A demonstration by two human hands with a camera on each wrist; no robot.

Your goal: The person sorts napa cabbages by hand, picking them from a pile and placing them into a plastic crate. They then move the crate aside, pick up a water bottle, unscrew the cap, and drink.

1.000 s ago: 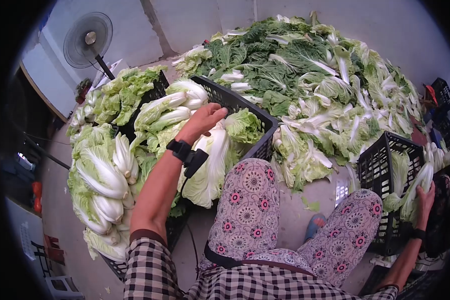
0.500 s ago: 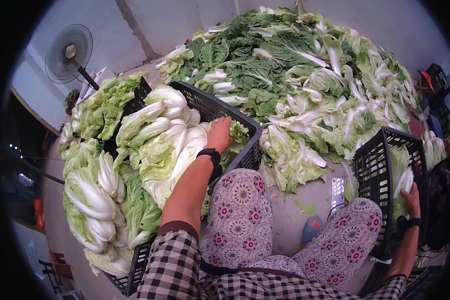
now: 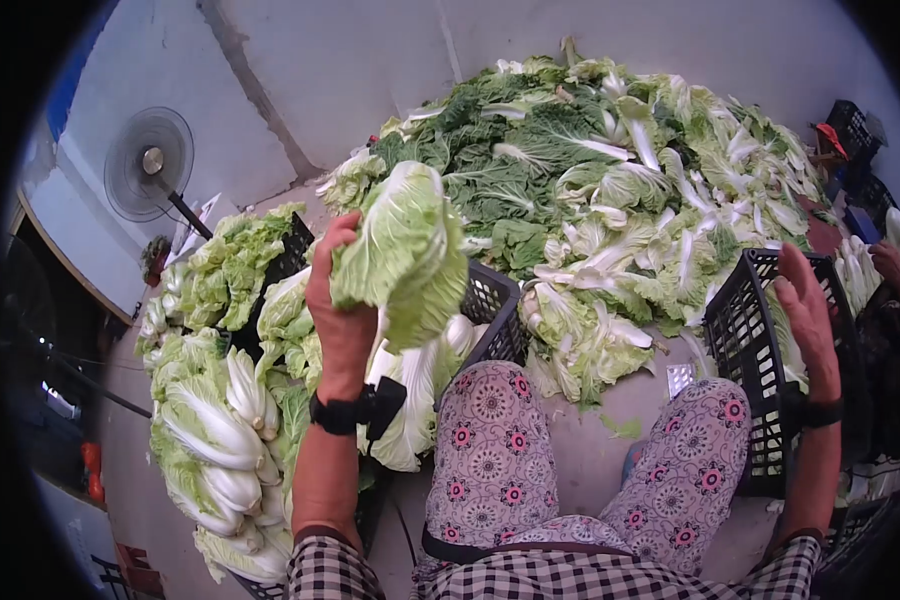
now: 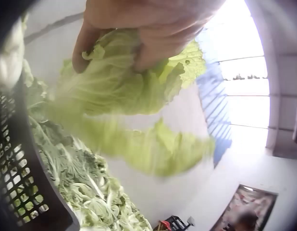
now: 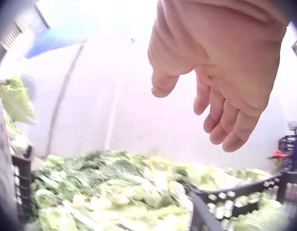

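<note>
In the head view the left hand (image 3: pixel 342 318) grips a leafy cabbage (image 3: pixel 402 250) above the black crate (image 3: pixel 494 312) in the middle. The left wrist view shows the fingers of that hand (image 4: pixel 139 29) pressed into the pale green leaves (image 4: pixel 124 82), whose lower part is blurred. Raised over the right-hand crate (image 3: pixel 755 350), the right hand (image 3: pixel 808 310) holds nothing. Its fingers hang loosely bent in the right wrist view, the palm (image 5: pixel 225 62) facing the camera, with the rim of a crate (image 5: pixel 240 190) lower down.
A big heap of loose leaves (image 3: pixel 610 190) lies against the wall. Stacked cabbages (image 3: pixel 210 430) fill the left side, near a fan (image 3: pixel 150 162). Another person's hand (image 3: pixel 895 270) shows at the far right. The wearer's knees (image 3: pixel 495 430) are between the crates.
The left hand has risen out of the middle crate with a cabbage. The right hand has let go of the cabbage in the right crate and moved up. The head view has shifted slightly.
</note>
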